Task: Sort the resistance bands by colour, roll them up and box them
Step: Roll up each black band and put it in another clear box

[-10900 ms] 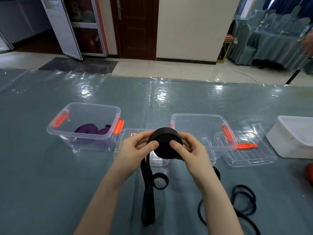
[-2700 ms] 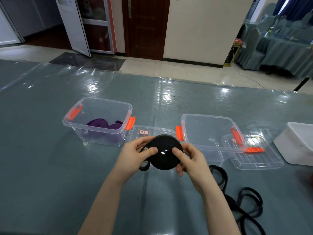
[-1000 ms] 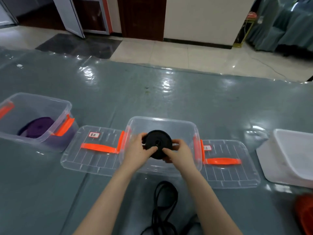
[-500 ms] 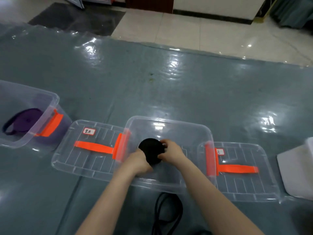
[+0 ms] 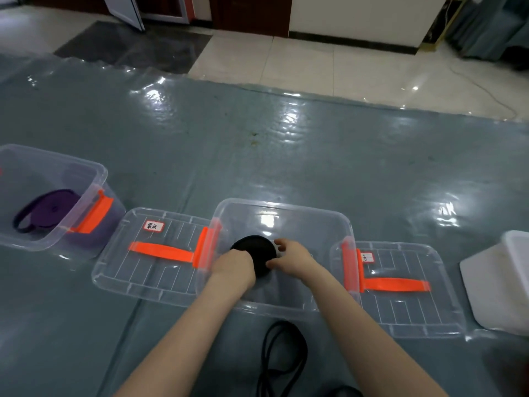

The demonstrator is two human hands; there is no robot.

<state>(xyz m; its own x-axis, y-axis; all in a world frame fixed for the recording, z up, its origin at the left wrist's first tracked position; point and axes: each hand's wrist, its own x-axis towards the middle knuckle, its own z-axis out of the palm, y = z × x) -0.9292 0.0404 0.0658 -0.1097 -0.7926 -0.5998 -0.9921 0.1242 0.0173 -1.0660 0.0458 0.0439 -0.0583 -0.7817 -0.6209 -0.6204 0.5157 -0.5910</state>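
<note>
Black rolled band [image 5: 255, 252] in clear box [image 5: 286, 207], both hands' grip apparently closed round it

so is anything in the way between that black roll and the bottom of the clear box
Nothing visible is. The rolled black band is already down inside the open clear box, held between the left hand and right hand. The box shows no other contents, and both lids lie beside it on the table.
</note>
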